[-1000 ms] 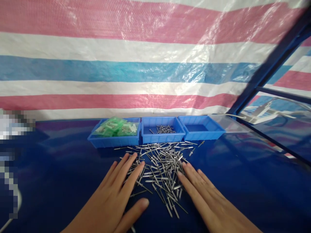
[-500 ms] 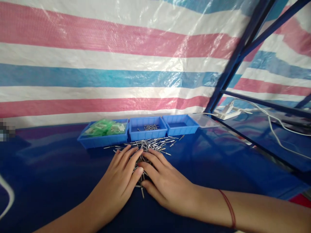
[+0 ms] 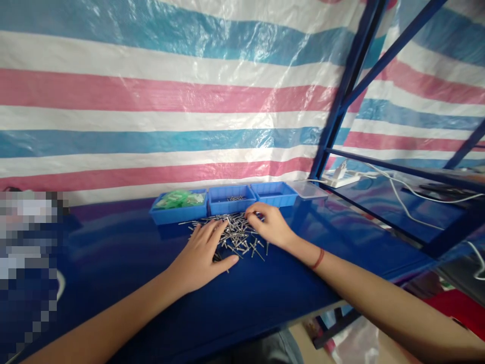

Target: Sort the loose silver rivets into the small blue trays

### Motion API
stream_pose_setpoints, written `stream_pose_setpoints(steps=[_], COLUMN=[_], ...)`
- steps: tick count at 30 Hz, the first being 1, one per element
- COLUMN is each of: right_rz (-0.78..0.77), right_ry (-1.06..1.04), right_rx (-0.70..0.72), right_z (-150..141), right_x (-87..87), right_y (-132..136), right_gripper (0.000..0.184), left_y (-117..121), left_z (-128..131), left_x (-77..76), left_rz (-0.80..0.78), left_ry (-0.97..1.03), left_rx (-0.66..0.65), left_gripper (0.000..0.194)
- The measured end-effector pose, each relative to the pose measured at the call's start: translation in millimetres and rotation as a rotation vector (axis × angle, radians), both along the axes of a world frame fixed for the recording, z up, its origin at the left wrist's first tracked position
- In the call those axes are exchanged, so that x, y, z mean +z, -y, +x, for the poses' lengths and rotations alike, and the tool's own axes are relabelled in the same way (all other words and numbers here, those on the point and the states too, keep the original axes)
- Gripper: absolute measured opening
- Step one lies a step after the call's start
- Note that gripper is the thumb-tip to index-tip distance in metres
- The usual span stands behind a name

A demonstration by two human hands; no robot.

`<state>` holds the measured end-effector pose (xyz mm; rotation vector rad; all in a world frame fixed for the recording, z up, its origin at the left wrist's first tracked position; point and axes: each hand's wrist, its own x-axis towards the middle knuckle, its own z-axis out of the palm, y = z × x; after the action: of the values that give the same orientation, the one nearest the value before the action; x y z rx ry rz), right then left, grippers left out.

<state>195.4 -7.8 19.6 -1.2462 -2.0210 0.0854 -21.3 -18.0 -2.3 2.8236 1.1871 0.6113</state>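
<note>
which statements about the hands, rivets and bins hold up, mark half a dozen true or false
1. The left hand is spread at the left side of the rivet pile. True.
2. A red band circles the wrist of the right hand. True.
3. The right hand lies flat. False: it is curled.
4. Green packets sit in the leftmost of three blue bins. True.
5. The pile lies behind the bins. False: it is in front.
6. The sheet is plain white. False: it is striped.

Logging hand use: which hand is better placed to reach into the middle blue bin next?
Probably the right hand: it is by the near right corner of the middle blue bin, while the left hand is spread over some rivets, farther away.
</note>
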Motion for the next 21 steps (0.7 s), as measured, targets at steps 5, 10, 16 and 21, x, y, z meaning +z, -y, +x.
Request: stream_pose_setpoints(steps=[5,10,16,21], right_rz=[-0.121,-0.198,-0.183,-0.138], right_ry=[0.283,0.559,0.647,0.157], right_rx=[-0.382,-0.39,-0.395,-0.155], right_z=[57.7,69.5,64.5,29.2], right_x=[-8.3,-15.1,-13.6,0.3], right_y=[-16.9,-22.7,-17.2,-13.1], right_gripper=[0.029,0.031,0.03,0.024], left_y=[-1.4,-3.1,-6.4,-11.0], left_z=[2.5,14.8,22.4,20.8], left_x=[-3.7,1.1,4.4,2.7], left_rz=[0.026,0.106,0.17,0.139], left_ry=[-0.011,0.004,0.159,0.378], left_rx=[0.001,-0.012,-0.05,-0.06], left_gripper=[0.047,0.044,0.036,0.031])
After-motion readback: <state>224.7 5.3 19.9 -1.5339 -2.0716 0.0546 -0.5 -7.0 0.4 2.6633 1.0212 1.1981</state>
